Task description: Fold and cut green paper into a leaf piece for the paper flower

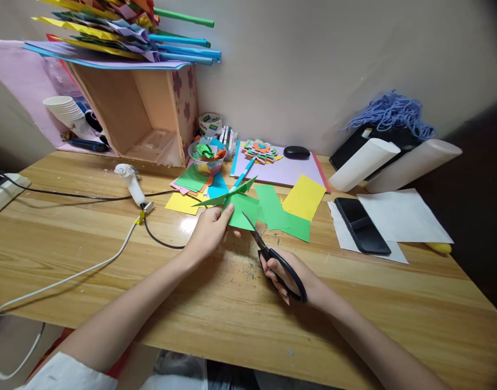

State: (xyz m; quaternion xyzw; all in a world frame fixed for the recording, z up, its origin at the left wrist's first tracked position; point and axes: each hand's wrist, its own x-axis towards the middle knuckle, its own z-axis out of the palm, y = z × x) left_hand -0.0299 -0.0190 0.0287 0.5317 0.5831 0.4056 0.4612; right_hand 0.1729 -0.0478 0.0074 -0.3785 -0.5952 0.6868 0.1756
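My left hand (213, 230) pinches a piece of green paper (243, 210), thumb on top, with folded flaps standing up along its far side. In my right hand (287, 273) is a pair of black-handled scissors (266, 250), my fingers through the loops. The blades are parted and lie at the green paper's right edge; whether they touch it I cannot tell. Just beyond lie loose green sheets (273, 206) and a yellow sheet (305, 196). A layered paper flower (260, 151) on a blue stem rests behind, its lower stem hidden by the green paper.
A glue gun (129, 183) and its cables are on the left. Behind are a cardboard box (183, 108) topped with paper flowers and a bowl of scraps (208, 157). A phone (362, 225), white paper (406, 216) and paper rolls (364, 164) lie to the right.
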